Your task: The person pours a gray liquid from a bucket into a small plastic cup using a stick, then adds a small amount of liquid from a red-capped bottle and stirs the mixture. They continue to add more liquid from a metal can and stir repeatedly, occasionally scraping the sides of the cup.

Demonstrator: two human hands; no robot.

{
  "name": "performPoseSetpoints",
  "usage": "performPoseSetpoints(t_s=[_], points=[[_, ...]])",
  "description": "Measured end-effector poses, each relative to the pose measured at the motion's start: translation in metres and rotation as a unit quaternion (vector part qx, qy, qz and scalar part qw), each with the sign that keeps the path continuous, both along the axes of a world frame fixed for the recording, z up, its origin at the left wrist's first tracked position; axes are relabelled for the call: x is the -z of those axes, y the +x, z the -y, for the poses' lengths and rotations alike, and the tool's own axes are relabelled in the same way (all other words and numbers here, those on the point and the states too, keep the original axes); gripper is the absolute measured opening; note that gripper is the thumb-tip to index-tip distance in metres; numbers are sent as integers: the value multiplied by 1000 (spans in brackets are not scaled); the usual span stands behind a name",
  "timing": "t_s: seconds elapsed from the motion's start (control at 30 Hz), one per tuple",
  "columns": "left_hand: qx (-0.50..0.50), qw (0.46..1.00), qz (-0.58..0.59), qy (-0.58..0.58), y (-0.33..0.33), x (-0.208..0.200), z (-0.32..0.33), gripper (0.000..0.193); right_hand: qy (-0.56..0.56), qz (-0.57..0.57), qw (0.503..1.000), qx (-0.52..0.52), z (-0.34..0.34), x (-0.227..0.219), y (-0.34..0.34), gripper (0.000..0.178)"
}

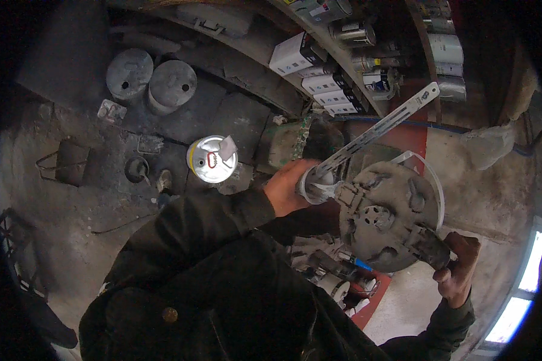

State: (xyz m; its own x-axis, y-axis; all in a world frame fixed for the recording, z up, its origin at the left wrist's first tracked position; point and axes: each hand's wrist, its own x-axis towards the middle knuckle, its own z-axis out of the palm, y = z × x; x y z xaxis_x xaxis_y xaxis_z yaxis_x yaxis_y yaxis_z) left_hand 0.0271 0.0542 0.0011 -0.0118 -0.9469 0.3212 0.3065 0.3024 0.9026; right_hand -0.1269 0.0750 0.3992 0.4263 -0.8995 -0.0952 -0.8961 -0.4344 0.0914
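Left grip wraps the cup, likely light; right grip clutches the handle, seemingly the best hold for the lid, probably heavy, stiff.

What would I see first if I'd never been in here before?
Probably the big, round, dusty grey lid right of centre, with the right hand gripping its dark handle. Just left of it, the left hand holds a cup with a long pale stick slanting up from it. Further left, a shiny silver can gleams on the ground.
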Motion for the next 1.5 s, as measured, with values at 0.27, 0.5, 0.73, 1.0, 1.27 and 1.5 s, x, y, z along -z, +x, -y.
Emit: performPoseSetpoints(t_s=[0.27,0.5,0.73,1.0,1.27,1.5], points=[[-2,1000,-4,-8,-3,2,1,82,14,-21,999,-25,5,-2,10,97],[-5,1000,2,-3,-2,2,0,82,1,-17,1000,-22,2,-1,11,97],[-15,1000,-6,3,-3,8,-3,83,0,-49,999,-22,1,-6,2,98],[5,999,14,31,-2,10,-1,84,-3,-29,999,-28,-6,3,-62,83],[-11,995,68,73,-14,13,40,82,-92,278,938,185,62,69,-192,45],[-108,962,230,99,-15,18,59,90,-8,501,742,446,152,157,-357,56]])
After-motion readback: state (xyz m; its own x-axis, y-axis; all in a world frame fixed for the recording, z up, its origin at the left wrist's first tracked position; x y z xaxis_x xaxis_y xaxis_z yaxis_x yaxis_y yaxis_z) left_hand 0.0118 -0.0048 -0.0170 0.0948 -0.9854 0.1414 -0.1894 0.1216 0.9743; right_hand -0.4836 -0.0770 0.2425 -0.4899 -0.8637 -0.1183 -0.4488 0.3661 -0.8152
